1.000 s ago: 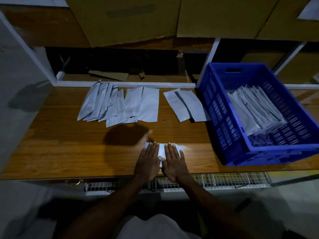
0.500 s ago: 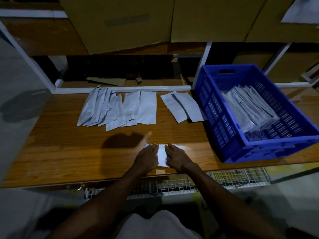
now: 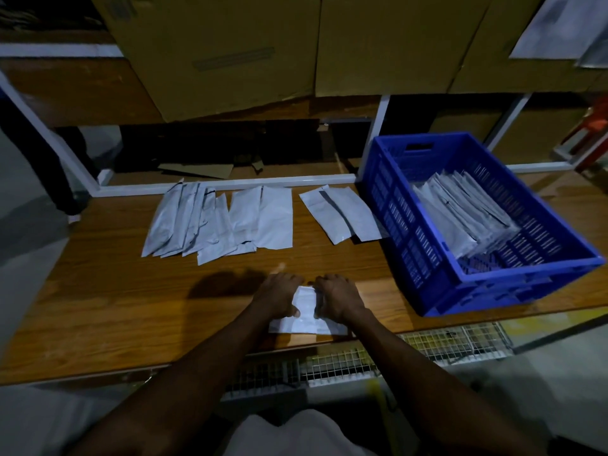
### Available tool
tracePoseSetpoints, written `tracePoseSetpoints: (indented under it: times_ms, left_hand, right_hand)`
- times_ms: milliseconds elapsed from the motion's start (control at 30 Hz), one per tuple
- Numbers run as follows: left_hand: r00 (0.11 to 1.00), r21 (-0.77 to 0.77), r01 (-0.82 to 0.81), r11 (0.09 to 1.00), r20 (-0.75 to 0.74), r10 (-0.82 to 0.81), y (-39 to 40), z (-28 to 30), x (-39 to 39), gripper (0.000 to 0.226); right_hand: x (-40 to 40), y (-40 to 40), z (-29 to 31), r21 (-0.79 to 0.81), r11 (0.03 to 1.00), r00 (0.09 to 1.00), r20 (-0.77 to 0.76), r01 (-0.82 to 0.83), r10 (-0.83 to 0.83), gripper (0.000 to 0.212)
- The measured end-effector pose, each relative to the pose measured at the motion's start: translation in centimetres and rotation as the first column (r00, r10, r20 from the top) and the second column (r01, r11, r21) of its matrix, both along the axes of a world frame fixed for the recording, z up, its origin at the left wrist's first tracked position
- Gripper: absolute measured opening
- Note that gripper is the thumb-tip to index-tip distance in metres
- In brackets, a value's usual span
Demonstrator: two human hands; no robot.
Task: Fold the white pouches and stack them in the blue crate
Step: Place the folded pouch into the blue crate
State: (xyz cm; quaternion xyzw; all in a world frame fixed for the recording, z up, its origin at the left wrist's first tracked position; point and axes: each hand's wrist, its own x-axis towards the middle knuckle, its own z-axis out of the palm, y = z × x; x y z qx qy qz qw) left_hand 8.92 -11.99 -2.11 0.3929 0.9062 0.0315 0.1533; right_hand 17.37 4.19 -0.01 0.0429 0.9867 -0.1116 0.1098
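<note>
Near edge of wooden table (image 3: 98, 311): a white pouch (image 3: 304, 312) is gripped at its middle by L hand (image 3: 276, 296) and R hand (image 3: 339, 299), fingers curled over its far edge, thumbs pinching the part-folded flap, its near strip lying flat on the wood. Mid-table: a fanned row of unfolded pouches (image 3: 217, 220) is laid at left, w/ a separate overlapping pair of pouches (image 3: 342, 212) just beside the crate. At right, the blue crate (image 3: 411, 232) is seen to hold a slanted stack of folded pouches (image 3: 460, 215), approx. a dozen, leaning across its floor; cardboard boxes (image 3: 378, 44) are shelved behind.
</note>
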Motion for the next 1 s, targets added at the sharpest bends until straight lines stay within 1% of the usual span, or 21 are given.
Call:
tracePoseSetpoints:
  times_ms: [67, 133, 167, 267, 333, 400, 467, 533, 600, 667, 733, 767, 833, 900, 1000]
  left_hand:
    - [0.999, -0.014, -0.024, 1.0, 0.047, 0.024, 0.1, 0.7, -0.2, 0.081]
    - [0.998, -0.022, -0.021, 1.0, 0.061, 0.023, 0.2, 1.3, -0.3, 0.062]
    - [0.999, -0.006, -0.015, 1.0, 0.042, 0.015, 0.2, 1.5, -0.3, 0.051]
    - [0.999, 0.116, -0.041, 0.992, -0.031, 0.045, 0.2, 2.1, 0.0, 0.026]
    - [0.994, 0.211, -0.028, 0.977, -0.097, 0.05, 0.1, 2.3, 0.2, 0.017]
    - [0.983, 0.265, 0.014, 0.964, -0.182, 0.036, 0.0, 2.6, 0.3, 0.017]
    - [0.96, 0.325, 0.058, 0.944, -0.279, 0.038, 0.1, 2.5, 0.2, 0.022]
    - [0.939, 0.428, 0.116, 0.896, -0.341, 0.041, 0.4, 2.4, -0.1, 0.027]
    - [0.921, 0.512, 0.186, 0.839, -0.389, 0.033, 1.3, 3.8, -0.1, 0.031]
    - [0.915, 0.556, 0.201, 0.806, -0.401, 0.049, 2.7, 5.8, 0.3, 0.039]
    - [0.907, 0.552, 0.158, 0.819, -0.41, 0.101, 4.3, 8.0, 1.1, 0.049]
    - [0.898, 0.546, 0.139, 0.826, -0.422, 0.129, 5.1, 9.0, 1.5, 0.051]
    - [0.882, 0.564, 0.15, 0.812, -0.448, 0.148, 6.6, 10.7, 2.0, 0.049]
    - [0.883, 0.588, 0.195, 0.785, -0.454, 0.121, 8.1, 12.7, 2.2, 0.047]
    - [0.903, 0.593, 0.236, 0.77, -0.426, 0.052, 11.1, 15.4, 1.7, 0.053]
  right_hand:
    - [0.0, -0.1, 0.5, 0.007, 1.0, 1.0, -0.019, 0.007, -0.007, 0.065]
    - [0.0, -0.1, 1.0, -0.011, 1.0, 0.999, -0.029, 0.018, -0.019, 0.063]
    - [0.1, -0.1, 1.3, -0.021, 1.0, 0.999, -0.028, 0.018, -0.018, 0.061]
    - [0.3, 0.2, 2.4, -0.029, 1.0, 1.0, 0.001, 0.009, -0.009, 0.056]
    - [0.4, 0.5, 3.0, -0.021, 1.0, 1.0, -0.003, 0.007, -0.007, 0.05]
    - [0.5, 0.7, 3.6, 0.014, 1.0, 0.999, -0.041, -0.007, 0.008, 0.049]
    - [0.9, 0.9, 4.2, 0.049, 0.999, 0.996, -0.086, -0.017, 0.021, 0.062]
    - [1.2, 1.2, 4.7, 0.096, 0.995, 0.987, -0.161, 0.01, 0.006, 0.071]
    - [1.5, 1.4, 5.3, 0.134, 0.989, 0.962, -0.271, 0.069, -0.031, 0.066]
    - [1.8, 1.7, 6.0, 0.149, 0.98, 0.929, -0.362, 0.134, -0.073, 0.066]
    - [2.4, 2.4, 7.1, 0.153, 0.973, 0.893, -0.44, 0.175, -0.091, 0.068]
    - [2.6, 2.9, 7.8, 0.152, 0.97, 0.871, -0.483, 0.19, -0.095, 0.066]
    - [3.0, 4.1, 9.3, 0.153, 0.966, 0.84, -0.534, 0.208, -0.096, 0.061]
    - [3.2, 5.9, 10.9, 0.158, 0.96, 0.818, -0.565, 0.231, -0.104, 0.059]
    - [3.7, 9.2, 13.2, 0.161, 0.954, 0.795, -0.596, 0.255, -0.112, 0.059]
